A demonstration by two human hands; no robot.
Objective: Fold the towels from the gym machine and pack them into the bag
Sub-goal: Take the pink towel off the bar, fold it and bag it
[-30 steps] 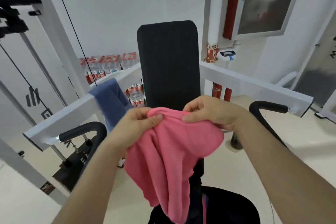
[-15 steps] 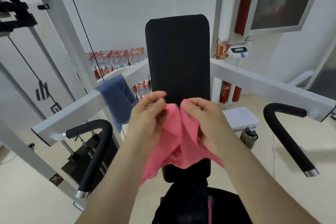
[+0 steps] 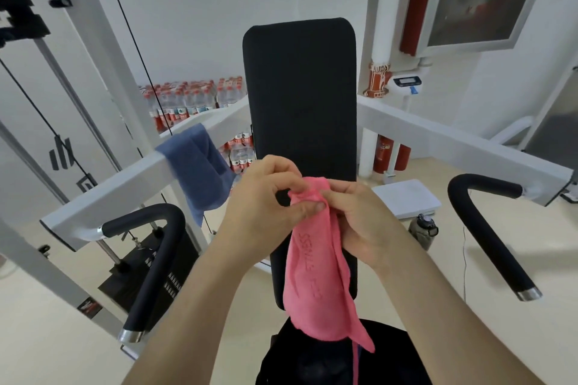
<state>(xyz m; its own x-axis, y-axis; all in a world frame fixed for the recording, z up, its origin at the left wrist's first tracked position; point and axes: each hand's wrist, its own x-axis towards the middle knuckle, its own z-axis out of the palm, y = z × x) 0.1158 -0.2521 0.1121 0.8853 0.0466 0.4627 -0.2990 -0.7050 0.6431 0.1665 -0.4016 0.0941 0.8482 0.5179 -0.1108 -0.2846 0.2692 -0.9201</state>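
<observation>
From the head camera, both hands meet in front of the black upright back pad of a white-framed gym machine. The left hand pinches the top edge of a pink towel between thumb and curled fingers; the right hand touches the same gathered edge from the other side, fingers bent against the cloth. The towel hangs in a narrow doubled strip down over the pad's lower part, its tail ending just above a dark bag at the bottom edge. A blue towel is draped over the machine's left white bar. Black padded handles curve down on either side. Packs of bottled water are stacked by the far wall.
</observation>
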